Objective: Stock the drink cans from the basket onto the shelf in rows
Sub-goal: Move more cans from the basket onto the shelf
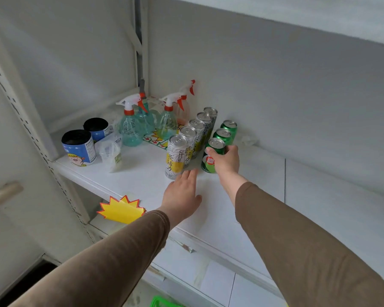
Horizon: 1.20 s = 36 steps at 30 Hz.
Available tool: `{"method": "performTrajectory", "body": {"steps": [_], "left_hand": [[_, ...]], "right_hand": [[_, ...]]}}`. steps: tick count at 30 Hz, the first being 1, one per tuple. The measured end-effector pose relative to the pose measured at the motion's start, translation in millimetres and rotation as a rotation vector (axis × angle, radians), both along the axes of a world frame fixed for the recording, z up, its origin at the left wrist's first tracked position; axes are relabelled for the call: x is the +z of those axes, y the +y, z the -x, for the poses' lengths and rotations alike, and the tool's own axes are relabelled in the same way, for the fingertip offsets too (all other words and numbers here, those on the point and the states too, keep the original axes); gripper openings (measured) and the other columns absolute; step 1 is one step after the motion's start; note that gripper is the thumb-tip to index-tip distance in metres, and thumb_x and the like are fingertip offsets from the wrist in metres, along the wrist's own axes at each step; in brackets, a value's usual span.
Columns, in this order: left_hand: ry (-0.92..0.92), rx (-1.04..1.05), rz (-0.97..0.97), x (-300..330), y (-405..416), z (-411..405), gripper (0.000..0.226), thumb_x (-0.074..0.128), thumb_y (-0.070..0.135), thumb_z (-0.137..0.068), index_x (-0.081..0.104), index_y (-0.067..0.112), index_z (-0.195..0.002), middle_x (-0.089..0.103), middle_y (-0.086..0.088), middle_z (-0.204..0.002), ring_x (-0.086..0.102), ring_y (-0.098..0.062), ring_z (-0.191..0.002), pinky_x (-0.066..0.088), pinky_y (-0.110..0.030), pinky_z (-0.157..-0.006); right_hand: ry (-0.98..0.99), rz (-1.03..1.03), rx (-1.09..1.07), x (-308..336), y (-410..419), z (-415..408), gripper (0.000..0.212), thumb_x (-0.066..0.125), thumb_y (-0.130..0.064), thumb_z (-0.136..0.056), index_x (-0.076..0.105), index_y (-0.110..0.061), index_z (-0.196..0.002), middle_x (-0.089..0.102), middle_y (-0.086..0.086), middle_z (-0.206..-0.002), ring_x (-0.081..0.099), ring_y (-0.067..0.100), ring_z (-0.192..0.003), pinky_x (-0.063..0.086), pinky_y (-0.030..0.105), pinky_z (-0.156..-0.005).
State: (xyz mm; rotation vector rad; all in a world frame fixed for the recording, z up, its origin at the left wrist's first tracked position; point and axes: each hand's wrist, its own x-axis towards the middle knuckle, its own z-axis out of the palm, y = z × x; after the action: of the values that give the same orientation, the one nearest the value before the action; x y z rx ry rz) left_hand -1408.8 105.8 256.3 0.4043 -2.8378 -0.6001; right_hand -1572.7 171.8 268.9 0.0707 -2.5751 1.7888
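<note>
Both arms outstretched; left hand (181, 191) flat, fingers straight; right hand (225, 160) with fingers curled.

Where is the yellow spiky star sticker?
In the head view, the yellow star-shaped paper sign with a red edge hangs off the front edge of the white shelf, lower left, beside the left hand's brown sleeve.

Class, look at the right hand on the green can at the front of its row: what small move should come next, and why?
Probably let go: the right hand grips the front green can, which seems to stand upright on the shelf, in line behind two other green cans. The left hand lies open by the tall cans.
</note>
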Motion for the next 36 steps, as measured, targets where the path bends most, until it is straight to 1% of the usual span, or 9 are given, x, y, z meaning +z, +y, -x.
{"method": "performTrajectory", "body": {"steps": [6, 10, 13, 16, 20, 24, 28, 32, 36], "left_hand": [[-0.003, -0.011, 0.010, 2, 2, 1, 0.074, 0.060, 0.032, -0.090, 0.021, 0.017, -0.151, 0.036, -0.005, -0.151, 0.036, -0.025, -0.136, 0.040, -0.037, -0.106], [-0.011, -0.010, 0.016, 1, 4, -6, 0.076, 0.061, 0.032, -0.090, 0.020, 0.016, -0.152, 0.034, -0.006, -0.152, 0.035, -0.025, -0.138, 0.039, -0.038, -0.107], [-0.013, 0.000, 0.026, 0, 6, -17, 0.077, 0.062, 0.033, -0.089, 0.020, 0.016, -0.152, 0.033, -0.006, -0.152, 0.033, -0.025, -0.139, 0.039, -0.039, -0.107], [-0.015, 0.024, 0.045, -3, 11, -31, 0.077, 0.063, 0.034, -0.087, 0.023, 0.016, -0.151, 0.036, -0.006, -0.149, 0.037, -0.027, -0.134, 0.041, -0.040, -0.104], [-0.008, 0.036, 0.082, -14, 19, -54, 0.077, 0.063, 0.035, -0.086, 0.025, 0.015, -0.150, 0.035, -0.006, -0.150, 0.036, -0.028, -0.134, 0.040, -0.041, -0.105], [0.037, 0.032, 0.109, -28, 32, -88, 0.077, 0.065, 0.034, -0.084, 0.029, 0.014, -0.149, 0.029, -0.010, -0.155, 0.030, -0.030, -0.140, 0.034, -0.043, -0.110], [0.110, 0.007, 0.124, -45, 47, -129, 0.078, 0.070, 0.031, -0.081, 0.032, 0.014, -0.147, 0.029, -0.012, -0.155, 0.030, -0.032, -0.141, 0.033, -0.047, -0.112], [0.144, -0.005, 0.132, -68, 63, -174, 0.081, 0.071, 0.032, -0.078, 0.032, 0.014, -0.147, 0.027, -0.012, -0.156, 0.030, -0.035, -0.141, 0.032, -0.049, -0.112], [0.116, -0.025, 0.130, -110, 85, -226, 0.084, 0.071, 0.031, -0.078, 0.029, 0.014, -0.149, 0.024, -0.012, -0.158, 0.028, -0.034, -0.142, 0.030, -0.049, -0.113]], "right_hand": [[0.011, -0.029, -0.006, 2, -2, 3, 0.062, 0.087, -0.041, -0.073, 0.053, -0.017, -0.120, 0.065, 0.004, -0.121, 0.065, 0.028, -0.109, 0.056, 0.047, -0.095], [0.005, -0.038, 0.024, -2, 9, -6, 0.060, 0.085, -0.038, -0.077, 0.051, -0.016, -0.122, 0.064, 0.004, -0.123, 0.064, 0.027, -0.111, 0.053, 0.042, -0.096], [0.018, -0.064, 0.045, -7, 30, -23, 0.059, 0.080, -0.043, -0.083, 0.049, -0.016, -0.126, 0.059, 0.002, -0.126, 0.059, 0.025, -0.117, 0.049, 0.039, -0.097], [0.106, -0.164, 0.072, -12, 56, -46, 0.059, 0.073, -0.043, -0.089, 0.049, -0.014, -0.135, 0.054, 0.005, -0.140, 0.049, 0.026, -0.130, 0.044, 0.040, -0.103], [0.245, -0.302, 0.181, -18, 89, -88, 0.049, 0.066, -0.036, -0.095, 0.049, -0.016, -0.137, 0.051, 0.004, -0.142, 0.038, 0.024, -0.134, 0.038, 0.037, -0.100], [0.423, -0.430, 0.313, -27, 109, -139, 0.052, 0.068, -0.035, -0.093, 0.051, -0.013, -0.137, 0.052, 0.006, -0.139, 0.039, 0.026, -0.130, 0.039, 0.040, -0.105], [0.586, -0.565, 0.363, -44, 130, -192, 0.055, 0.067, -0.041, -0.090, 0.052, -0.016, -0.137, 0.049, 0.004, -0.146, 0.039, 0.028, -0.133, 0.038, 0.039, -0.106], [0.616, -0.649, 0.375, -67, 154, -241, 0.058, 0.066, -0.045, -0.090, 0.050, -0.019, -0.139, 0.040, 0.002, -0.154, 0.031, 0.029, -0.142, 0.033, 0.043, -0.113], [0.623, -0.706, 0.415, -110, 184, -291, 0.060, 0.065, -0.045, -0.091, 0.048, -0.019, -0.142, 0.035, 0.003, -0.158, 0.026, 0.030, -0.146, 0.027, 0.049, -0.119]]}}
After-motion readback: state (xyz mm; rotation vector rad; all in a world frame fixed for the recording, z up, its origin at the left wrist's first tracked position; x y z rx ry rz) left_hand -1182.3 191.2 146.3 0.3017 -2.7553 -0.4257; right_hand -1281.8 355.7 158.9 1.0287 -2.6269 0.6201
